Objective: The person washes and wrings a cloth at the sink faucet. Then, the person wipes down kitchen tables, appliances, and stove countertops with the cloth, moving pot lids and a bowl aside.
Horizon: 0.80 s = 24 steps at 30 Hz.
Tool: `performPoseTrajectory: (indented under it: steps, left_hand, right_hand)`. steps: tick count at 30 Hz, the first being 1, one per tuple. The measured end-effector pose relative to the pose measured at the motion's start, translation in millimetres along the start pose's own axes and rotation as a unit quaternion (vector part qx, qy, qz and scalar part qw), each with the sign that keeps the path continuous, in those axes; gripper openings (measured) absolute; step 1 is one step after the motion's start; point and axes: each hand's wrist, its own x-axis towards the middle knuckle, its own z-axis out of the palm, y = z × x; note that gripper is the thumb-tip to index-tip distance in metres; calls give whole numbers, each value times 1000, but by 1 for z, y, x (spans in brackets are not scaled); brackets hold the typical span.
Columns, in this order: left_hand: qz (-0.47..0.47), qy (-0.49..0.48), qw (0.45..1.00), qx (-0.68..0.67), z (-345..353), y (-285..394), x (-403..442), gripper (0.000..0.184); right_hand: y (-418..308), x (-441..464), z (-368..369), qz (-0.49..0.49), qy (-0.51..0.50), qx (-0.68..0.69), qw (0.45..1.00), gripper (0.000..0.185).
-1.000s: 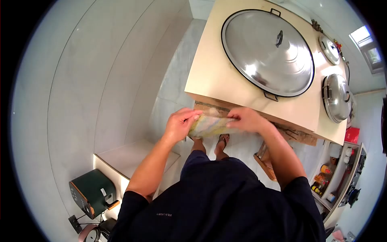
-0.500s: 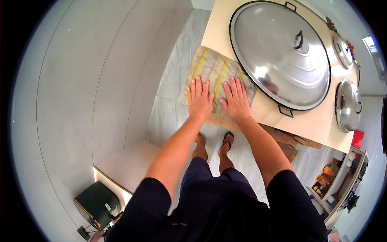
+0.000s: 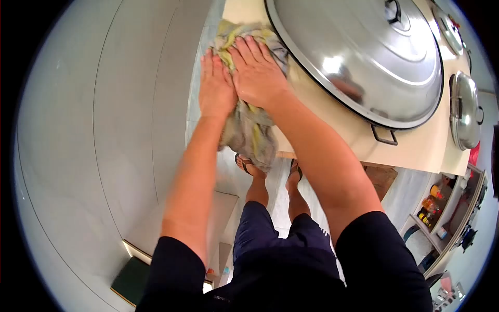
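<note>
A crumpled yellow-and-grey striped cloth (image 3: 252, 132) lies at the left end of the cream tabletop (image 3: 332, 140), its lower part hanging over the near edge. My right hand (image 3: 258, 75) rests flat on the cloth, fingers stretched forward and palm down. Close beside it, my left hand (image 3: 215, 88) lies along the cloth's left side with straight fingers; its thumb side meets the right hand. Just right of the cloth stands a large round metal lid (image 3: 358, 62) with a black rim and a black top handle.
A side handle (image 3: 383, 135) juts out below the big lid. A smaller lidded metal pan (image 3: 466, 111) stands at the table's right, with another lid (image 3: 448, 31) behind it. Shelves with bottles (image 3: 429, 205) are at lower right. A grey wall (image 3: 125, 104) rises at left.
Both hands have moved forward and left and come together. The cloth, spread flat before, is now bunched under them and trails off the near edge. My view has shifted too.
</note>
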Motion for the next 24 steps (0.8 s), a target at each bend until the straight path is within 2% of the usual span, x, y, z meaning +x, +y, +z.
performPoseTrajectory:
  steps: [2, 4, 6, 10, 11, 15, 18, 22, 24]
  left_hand:
    - [20, -17, 998, 63, -6, 7, -15, 53]
    - [43, -45, 988, 139, -17, 26, -38, 53]
    - [86, -57, 983, 150, -22, 55, -88, 56]
    - [29, -126, 988, -85, -24, 120, -175, 61]
    - [34, -136, 987, -76, -29, 125, -181, 61]
    - [36, -168, 985, -18, -46, 108, -162, 61]
    - [24, -178, 983, 31, -45, 84, -131, 57]
    - [69, -151, 985, 44, -41, 47, -62, 54]
    - [73, -143, 986, 47, -38, 44, -57, 54]
  right_hand:
    - [-5, -8, 3, 12, 33, 4, 999, 61]
    - [-5, -50, -16, 38, -2, 21, 999, 63]
    - [-9, -101, -59, 62, -44, 45, 996, 66]
    - [3, -193, -126, 32, -145, 34, 988, 70]
    - [6, -204, -136, 18, -170, 25, 985, 71]
    - [1, -172, -139, 49, -193, 114, 973, 69]
    - [-13, -117, -91, 42, -178, 4, 983, 64]
    - [-11, -55, -54, 64, -136, -2, 989, 64]
    - [-10, -47, -51, 68, -139, 14, 988, 65]
